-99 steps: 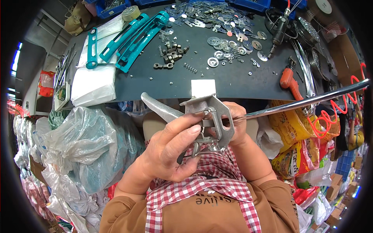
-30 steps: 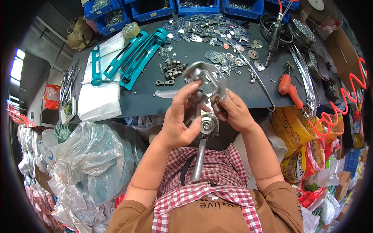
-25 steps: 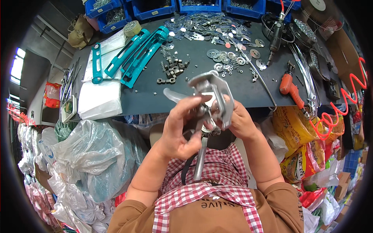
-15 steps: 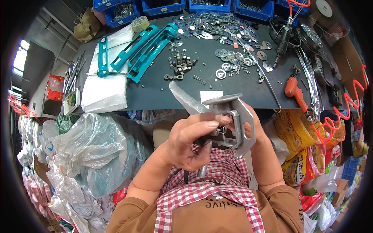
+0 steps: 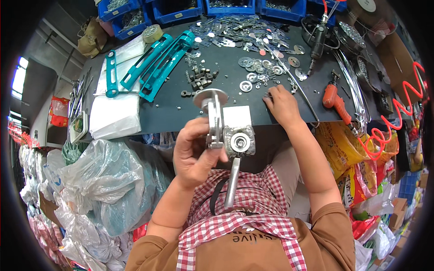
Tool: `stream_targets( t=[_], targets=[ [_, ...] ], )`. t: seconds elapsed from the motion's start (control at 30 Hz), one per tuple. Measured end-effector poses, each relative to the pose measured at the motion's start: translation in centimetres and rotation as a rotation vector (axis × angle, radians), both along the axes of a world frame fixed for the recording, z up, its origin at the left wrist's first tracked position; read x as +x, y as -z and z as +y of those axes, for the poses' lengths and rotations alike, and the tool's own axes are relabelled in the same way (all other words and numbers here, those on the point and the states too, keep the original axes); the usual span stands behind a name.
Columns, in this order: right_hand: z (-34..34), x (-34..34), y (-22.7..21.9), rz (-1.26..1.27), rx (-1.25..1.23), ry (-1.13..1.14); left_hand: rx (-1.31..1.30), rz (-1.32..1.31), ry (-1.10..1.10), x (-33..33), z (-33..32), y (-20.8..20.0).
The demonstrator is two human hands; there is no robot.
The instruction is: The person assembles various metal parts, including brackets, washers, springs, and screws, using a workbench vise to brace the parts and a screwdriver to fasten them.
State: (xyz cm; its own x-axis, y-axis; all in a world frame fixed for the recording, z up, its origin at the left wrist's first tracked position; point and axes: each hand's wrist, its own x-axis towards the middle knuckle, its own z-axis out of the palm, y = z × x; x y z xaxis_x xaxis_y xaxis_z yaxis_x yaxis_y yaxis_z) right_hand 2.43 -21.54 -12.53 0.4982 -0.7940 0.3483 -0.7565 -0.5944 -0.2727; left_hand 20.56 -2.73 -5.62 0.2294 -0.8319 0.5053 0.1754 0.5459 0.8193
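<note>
Head | left hand [image 5: 191, 156] raised, fingers pinching metal bracket [image 5: 215, 118] | right hand [image 5: 285, 107] outstretched palm-down, fingers' closure unclear

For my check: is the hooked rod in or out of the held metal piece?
Out: the hooked rod lies on the table, metal piece in left hand.
</note>
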Motion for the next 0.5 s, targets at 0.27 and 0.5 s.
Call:
stream_targets(
  t=[0.27,0.5],
  targets=[
    [-2.0,-3.8,-1.2,-0.177,-0.251,0.064,0.008,-0.246,-0.021,1.9,1.0,0.5],
    [-5.5,-7.9,2.0,0.078,-0.129,0.167,-0.049,-0.731,-0.282,2.6,1.4,-1.0]
  ],
)
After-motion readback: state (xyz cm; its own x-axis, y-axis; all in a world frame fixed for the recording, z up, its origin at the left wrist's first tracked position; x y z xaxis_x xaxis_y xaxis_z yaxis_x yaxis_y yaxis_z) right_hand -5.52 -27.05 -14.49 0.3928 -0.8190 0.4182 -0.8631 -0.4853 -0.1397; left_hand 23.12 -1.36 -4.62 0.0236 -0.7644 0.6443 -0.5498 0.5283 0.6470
